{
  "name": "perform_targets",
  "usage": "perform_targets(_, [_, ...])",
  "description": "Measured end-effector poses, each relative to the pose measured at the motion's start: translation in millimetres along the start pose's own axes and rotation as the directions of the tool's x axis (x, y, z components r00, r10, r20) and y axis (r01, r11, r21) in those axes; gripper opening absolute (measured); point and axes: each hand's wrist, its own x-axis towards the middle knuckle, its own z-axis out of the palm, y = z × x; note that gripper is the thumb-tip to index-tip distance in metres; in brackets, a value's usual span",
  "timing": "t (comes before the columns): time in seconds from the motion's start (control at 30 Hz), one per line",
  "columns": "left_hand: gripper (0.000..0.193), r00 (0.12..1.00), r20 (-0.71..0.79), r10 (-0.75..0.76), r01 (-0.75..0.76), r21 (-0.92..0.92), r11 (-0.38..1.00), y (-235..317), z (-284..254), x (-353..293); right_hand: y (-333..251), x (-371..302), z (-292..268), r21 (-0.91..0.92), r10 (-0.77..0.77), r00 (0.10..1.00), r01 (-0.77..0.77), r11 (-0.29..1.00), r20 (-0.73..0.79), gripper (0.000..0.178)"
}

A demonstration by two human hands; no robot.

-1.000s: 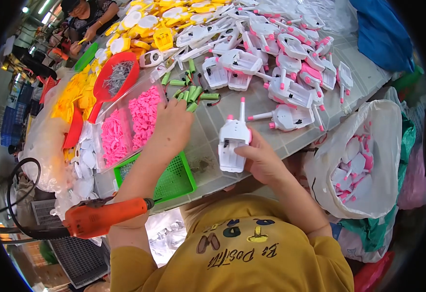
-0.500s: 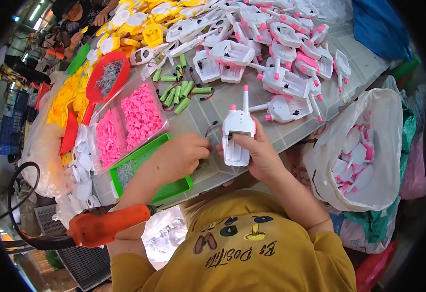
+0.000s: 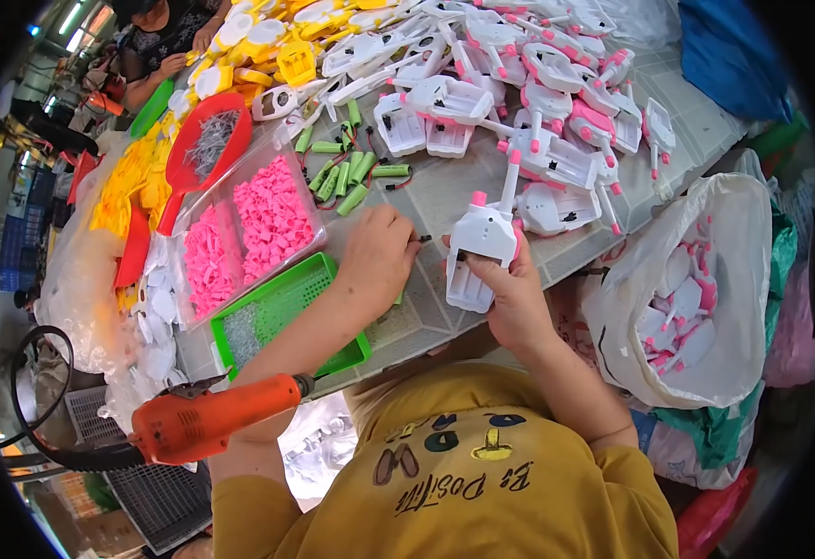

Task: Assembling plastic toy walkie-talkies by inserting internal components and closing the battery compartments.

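Note:
My right hand (image 3: 512, 291) grips a white plastic toy body with a pink knob (image 3: 480, 250), held upright just above the grey table edge. My left hand (image 3: 378, 257) sits next to it with fingers curled, pinching a small green part with a thin wire at the toy's left side; most of that part is hidden under my fingers. Several green battery packs (image 3: 344, 177) lie on the table just beyond my left hand.
A green tray (image 3: 282, 312) and a clear tray of pink parts (image 3: 240, 233) lie at left, beside a red scoop of screws (image 3: 204, 144). An orange power screwdriver (image 3: 212, 421) hangs near my left elbow. White-and-pink toy bodies (image 3: 556, 102) fill the far table. A bag of parts (image 3: 692, 298) stands right. Another person (image 3: 170, 42) works far left.
My left hand drew back from the green battery packs toward me and came up against the toy. My right hand kept the toy and shifted it slightly.

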Motion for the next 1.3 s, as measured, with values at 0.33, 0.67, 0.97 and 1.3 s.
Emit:
perform_targets(0.33, [0.015,0.898,0.188,-0.397,0.395,-0.744,0.540,29,-27,-24,-6,-2,7,0.063,0.033,0.999,-0.035,0.997,0.032,0.051])
perform_targets(0.67, [0.014,0.963,-0.092,-0.252,0.173,-0.501,0.848,54,-38,-33,-4,-4,15,0.088,0.044,0.999,-0.045,0.995,0.017,0.055])
perform_targets(0.97, [0.014,0.950,-0.197,-0.241,0.131,-0.448,0.884,67,-33,-38,2,-4,16,0.070,0.016,1.000,-0.015,0.997,-0.007,0.047])
perform_targets(1.3, [0.010,0.935,-0.246,-0.254,0.131,-0.428,0.894,73,-28,-36,5,-10,19,-0.029,-0.091,0.995,0.090,0.996,-0.048,0.046])
